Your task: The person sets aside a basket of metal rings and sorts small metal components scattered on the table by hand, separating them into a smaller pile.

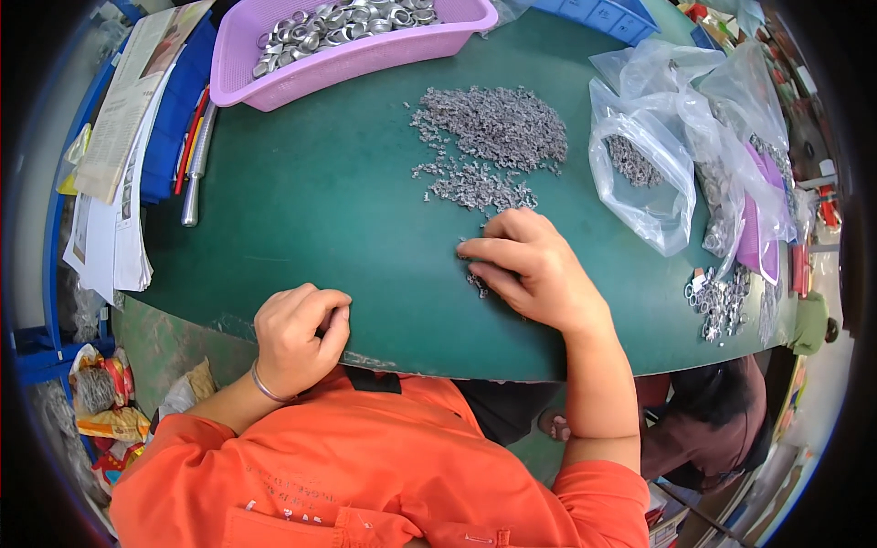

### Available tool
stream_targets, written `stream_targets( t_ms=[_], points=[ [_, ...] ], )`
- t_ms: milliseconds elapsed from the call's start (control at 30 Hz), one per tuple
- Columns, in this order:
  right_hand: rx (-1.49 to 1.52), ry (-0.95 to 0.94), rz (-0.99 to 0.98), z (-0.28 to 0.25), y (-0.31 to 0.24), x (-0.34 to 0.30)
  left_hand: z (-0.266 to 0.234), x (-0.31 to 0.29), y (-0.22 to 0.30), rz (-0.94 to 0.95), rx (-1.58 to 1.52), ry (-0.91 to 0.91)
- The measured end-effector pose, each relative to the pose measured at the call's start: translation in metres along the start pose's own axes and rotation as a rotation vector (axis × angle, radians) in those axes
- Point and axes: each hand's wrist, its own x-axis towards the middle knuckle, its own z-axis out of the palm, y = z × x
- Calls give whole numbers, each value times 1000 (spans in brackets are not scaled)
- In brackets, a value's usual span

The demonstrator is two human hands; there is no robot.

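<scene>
My right hand (539, 269) is over the green table (301, 192), palm down. Its fingers are bent, with the thumb and forefinger a little apart. Several tiny grey parts (477, 283) lie beside its fingertips, at the near end of a scattered patch (480, 187). Beyond that is a larger heap of the same small grey parts (498, 126); their exact kind is too small to tell. Curled closed, my left hand (297, 338) rests at the table's near edge, a band round its wrist. Whatever its fingers may hold is hidden.
A pink plastic basket (352, 68) of silvery metal rings stands at the far left. Papers (128, 137) and a metal rod (196, 169) lie left. Clear plastic bags (644, 205) of parts and loose metal pieces (717, 301) are at right. Another person sits (717, 416) near right.
</scene>
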Motion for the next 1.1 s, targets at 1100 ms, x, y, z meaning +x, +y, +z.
stream_targets(
  t_ms=[1100],
  points=[
    [-156, 120, 56, 4, 10, 4, -1, 0, 0, -20, -4, -5]
  ],
)
